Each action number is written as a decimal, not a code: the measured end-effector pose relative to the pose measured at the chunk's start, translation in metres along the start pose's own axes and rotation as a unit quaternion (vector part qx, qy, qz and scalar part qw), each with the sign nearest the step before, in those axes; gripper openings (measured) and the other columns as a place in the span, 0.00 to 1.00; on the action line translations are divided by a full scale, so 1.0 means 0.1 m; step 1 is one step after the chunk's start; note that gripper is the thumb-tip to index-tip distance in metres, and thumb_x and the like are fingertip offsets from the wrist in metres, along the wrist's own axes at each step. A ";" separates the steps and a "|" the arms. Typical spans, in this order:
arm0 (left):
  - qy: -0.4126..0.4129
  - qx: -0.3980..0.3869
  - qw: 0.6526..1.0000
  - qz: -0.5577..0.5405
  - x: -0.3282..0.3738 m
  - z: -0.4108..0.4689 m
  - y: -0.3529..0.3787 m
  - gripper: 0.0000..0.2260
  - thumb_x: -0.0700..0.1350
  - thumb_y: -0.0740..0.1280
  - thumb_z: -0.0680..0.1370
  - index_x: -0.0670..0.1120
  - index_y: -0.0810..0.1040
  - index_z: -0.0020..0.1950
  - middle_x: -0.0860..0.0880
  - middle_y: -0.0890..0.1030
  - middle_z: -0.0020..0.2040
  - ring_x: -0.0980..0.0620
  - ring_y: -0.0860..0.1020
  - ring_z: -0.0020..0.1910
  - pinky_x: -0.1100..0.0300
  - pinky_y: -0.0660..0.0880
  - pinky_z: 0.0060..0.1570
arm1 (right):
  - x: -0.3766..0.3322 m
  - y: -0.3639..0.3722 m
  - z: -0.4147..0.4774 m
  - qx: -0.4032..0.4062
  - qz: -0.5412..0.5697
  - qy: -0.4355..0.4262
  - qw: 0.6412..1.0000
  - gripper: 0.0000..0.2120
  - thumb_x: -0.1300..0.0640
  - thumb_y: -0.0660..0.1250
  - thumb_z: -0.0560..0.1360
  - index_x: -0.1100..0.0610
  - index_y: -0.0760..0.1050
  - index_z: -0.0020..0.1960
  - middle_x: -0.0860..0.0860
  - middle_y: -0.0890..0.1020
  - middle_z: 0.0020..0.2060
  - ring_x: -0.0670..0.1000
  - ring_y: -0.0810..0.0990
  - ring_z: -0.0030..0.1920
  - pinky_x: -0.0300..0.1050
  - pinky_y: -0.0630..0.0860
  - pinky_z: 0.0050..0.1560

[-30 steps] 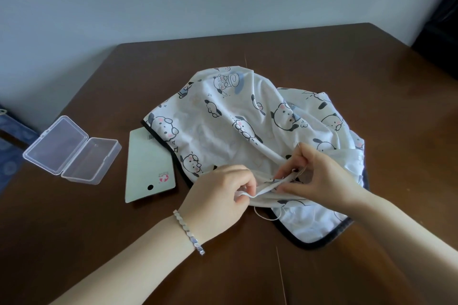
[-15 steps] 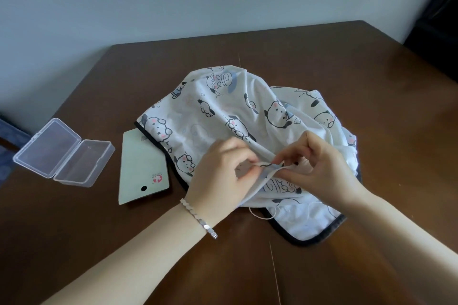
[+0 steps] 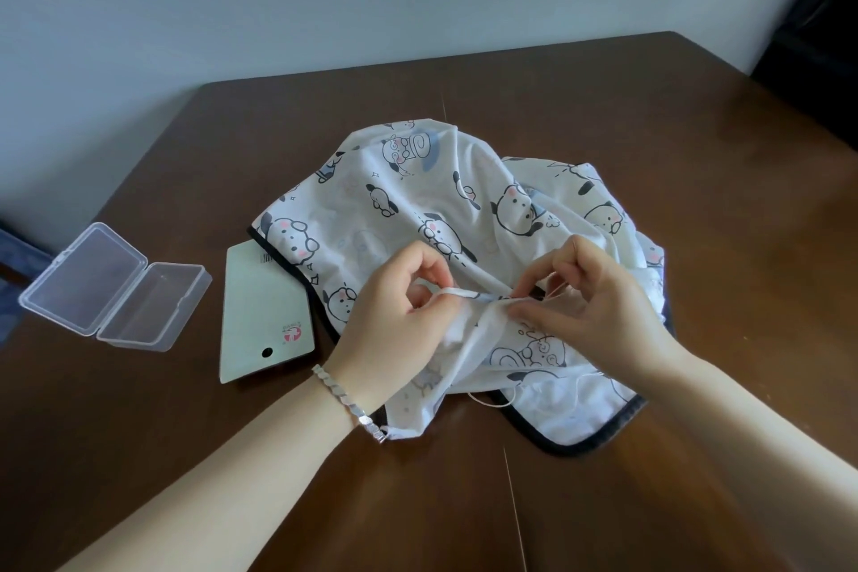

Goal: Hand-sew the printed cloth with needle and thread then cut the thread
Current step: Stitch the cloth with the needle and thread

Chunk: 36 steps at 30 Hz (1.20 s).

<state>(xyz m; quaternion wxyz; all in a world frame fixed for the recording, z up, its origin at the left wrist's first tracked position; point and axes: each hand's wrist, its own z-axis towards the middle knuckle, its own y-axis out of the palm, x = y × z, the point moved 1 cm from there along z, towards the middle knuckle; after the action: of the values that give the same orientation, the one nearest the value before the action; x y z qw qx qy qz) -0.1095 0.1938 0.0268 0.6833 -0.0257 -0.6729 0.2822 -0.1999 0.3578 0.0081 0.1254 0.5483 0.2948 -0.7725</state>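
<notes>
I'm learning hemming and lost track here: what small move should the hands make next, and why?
Probably draw the stitch through with the right hand, taking up slack. It and the left hand pinch the folded edge of the printed cloth taut between them, while loose thread loops on the table below. I can't make out the needle.

Printed cloth [image 3: 418, 195] between and under both hands: soft white fabric, matt, creased, cartoon print. Its edge is bound in dark matt trim [image 3: 589, 448], below the right hand [image 3: 589, 307]. Thread [image 3: 487, 403] under that hand: thin, pale.

Surface [image 3: 696, 144]: dark brown wood, smooth, faint sheen.

Left of the left hand [image 3: 394, 316]: pale green card [image 3: 260, 316], flat, smooth, matt. Further left, box [image 3: 116, 288] of clear glossy plastic.

Bracelet [image 3: 348, 404] on the left wrist: bright, shiny metal.
</notes>
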 end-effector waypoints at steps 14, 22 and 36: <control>0.204 -0.024 0.941 0.268 0.07 -0.04 0.00 0.13 0.57 0.65 0.68 0.50 0.83 0.39 0.58 0.79 0.42 0.59 0.75 0.42 0.57 0.72 0.48 | -0.05 -0.03 0.00 0.004 0.020 -0.013 1.000 0.25 0.70 0.72 0.67 0.55 0.55 0.35 0.45 0.81 0.36 0.43 0.74 0.34 0.37 0.70 0.35; 0.249 0.032 0.923 0.292 0.10 -0.04 0.07 0.07 0.47 0.67 0.71 0.46 0.80 0.34 0.54 0.80 0.34 0.52 0.76 0.32 0.61 0.72 0.39 | -0.08 -0.04 0.01 0.001 0.006 -0.021 1.000 0.25 0.69 0.72 0.67 0.54 0.55 0.35 0.43 0.81 0.36 0.44 0.75 0.35 0.38 0.72 0.37; 0.258 0.102 0.927 0.251 0.05 -0.11 0.04 0.10 0.48 0.67 0.71 0.44 0.84 0.43 0.51 0.83 0.34 0.53 0.79 0.32 0.57 0.75 0.36 | -0.10 -0.03 0.01 0.004 0.006 -0.018 1.000 0.25 0.70 0.71 0.67 0.54 0.55 0.35 0.44 0.81 0.36 0.47 0.75 0.36 0.51 0.73 0.40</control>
<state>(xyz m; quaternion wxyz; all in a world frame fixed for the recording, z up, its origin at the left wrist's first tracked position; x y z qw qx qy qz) -0.1008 0.2030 0.0284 0.7393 -0.1963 -0.4122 0.4949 -0.1988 0.3586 0.0190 0.1333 0.5363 0.2863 -0.7827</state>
